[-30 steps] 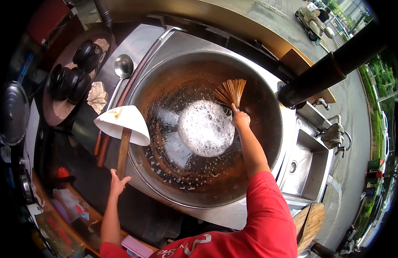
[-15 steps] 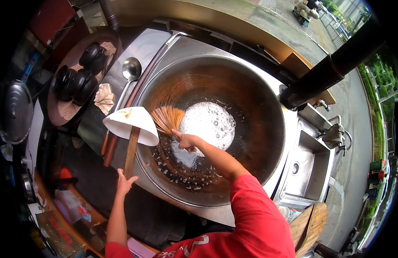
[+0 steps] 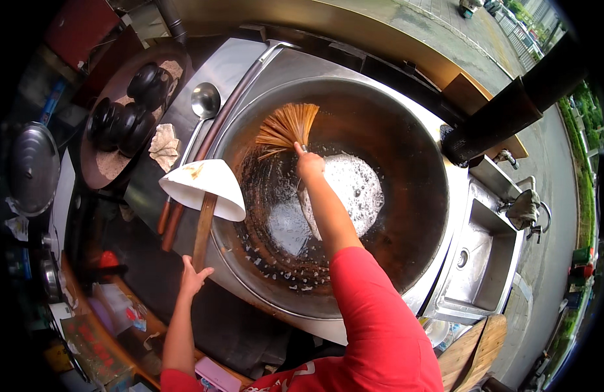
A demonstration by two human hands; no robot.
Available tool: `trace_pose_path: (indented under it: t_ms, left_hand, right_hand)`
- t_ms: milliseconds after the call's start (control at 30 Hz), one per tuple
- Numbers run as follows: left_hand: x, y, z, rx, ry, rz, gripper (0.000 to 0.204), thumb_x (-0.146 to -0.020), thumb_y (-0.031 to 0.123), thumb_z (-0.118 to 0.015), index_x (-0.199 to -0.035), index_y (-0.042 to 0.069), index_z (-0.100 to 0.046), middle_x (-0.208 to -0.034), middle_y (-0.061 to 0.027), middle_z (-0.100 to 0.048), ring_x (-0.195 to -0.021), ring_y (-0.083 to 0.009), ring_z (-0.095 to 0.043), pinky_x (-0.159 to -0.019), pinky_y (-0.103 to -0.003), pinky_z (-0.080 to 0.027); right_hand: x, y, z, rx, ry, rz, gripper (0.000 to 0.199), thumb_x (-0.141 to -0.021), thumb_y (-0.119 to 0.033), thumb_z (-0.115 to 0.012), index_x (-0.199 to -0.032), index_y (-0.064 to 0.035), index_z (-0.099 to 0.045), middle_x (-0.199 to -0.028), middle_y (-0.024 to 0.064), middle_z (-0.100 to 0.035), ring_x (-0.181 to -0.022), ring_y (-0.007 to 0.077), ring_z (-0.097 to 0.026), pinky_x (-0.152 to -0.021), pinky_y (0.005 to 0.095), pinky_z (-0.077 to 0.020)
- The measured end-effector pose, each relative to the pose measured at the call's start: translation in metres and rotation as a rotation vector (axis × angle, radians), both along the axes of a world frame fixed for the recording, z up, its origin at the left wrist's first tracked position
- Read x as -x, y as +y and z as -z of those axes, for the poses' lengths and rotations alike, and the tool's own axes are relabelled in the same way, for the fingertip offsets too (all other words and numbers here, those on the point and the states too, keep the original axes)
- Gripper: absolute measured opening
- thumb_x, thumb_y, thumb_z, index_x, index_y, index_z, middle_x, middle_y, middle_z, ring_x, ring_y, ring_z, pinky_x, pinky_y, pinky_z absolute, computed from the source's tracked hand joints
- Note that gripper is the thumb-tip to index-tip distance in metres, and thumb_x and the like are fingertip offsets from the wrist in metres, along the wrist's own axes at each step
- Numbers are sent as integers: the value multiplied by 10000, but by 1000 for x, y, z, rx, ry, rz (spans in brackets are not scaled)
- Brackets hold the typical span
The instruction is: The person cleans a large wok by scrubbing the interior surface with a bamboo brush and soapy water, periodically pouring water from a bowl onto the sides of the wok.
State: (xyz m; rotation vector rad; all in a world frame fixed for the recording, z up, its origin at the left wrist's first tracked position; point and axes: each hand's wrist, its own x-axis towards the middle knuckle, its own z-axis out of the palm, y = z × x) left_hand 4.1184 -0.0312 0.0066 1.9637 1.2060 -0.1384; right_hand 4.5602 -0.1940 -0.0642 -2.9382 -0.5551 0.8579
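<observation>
My right hand grips the short handle of a bamboo wok brush, its splayed bristles against the upper left wall of a large metal wok. White, foamy water pools in the bottom beside my right forearm. Pale bits and wet streaks cling to the wok's lower left side. My left hand is closed round the lower end of the wooden handle of a white scoop. That scoop is held at the wok's left rim, over the counter. Its underside is partly hidden.
Left of the wok lie a metal ladle, a long-handled tool and a crumpled cloth. Farther left, a pan holds black bowl-like pieces. A sink with a tap and a black pipe stand at the right.
My right hand has swept the brush up and rightward along the wok wall. The foamy water has shifted right and spread. My left hand still holds the scoop in nearly the same place.
</observation>
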Motion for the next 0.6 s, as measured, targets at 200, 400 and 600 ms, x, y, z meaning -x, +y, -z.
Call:
trace_pose_path:
  t_ms: [200, 400, 600]
  left_hand:
    - [7, 3, 7, -31, -49, 24, 654, -700, 230, -801, -1100, 32, -323, -900, -178, -578, -514, -198, -522, -458, -336, -449]
    - [10, 0, 10, -9, -45, -3, 703, -697, 242, -808, -1158, 27, -323, -841, -167, -585, -494, -197, -511, -457, -343, -439]
    - [6, -3, 2, -26, -16, 6, 691, -698, 224, -805, -1145, 37, -312, -812, -161, -575, -466, -182, -485, -440, -339, -425]
  right_hand:
    - [-32, -187, 22, 446, 40, 53, 954, -775, -114, -696, -1480, -376, -108, -1051, 65, -656, -790, 239, -670, -472, 415, -530]
    - [88, -269, -48, 185, 801, -19, 1030, -714, -128, -627, -1493, -294, 25, -697, 182, -612, -500, 239, -583, -456, 344, -488]
    - [137, -145, -38, 56, 874, -112, 931, -823, -104, -487, -1453, -408, 127, -848, 241, -595, -556, 283, -577, -482, 416, -483]
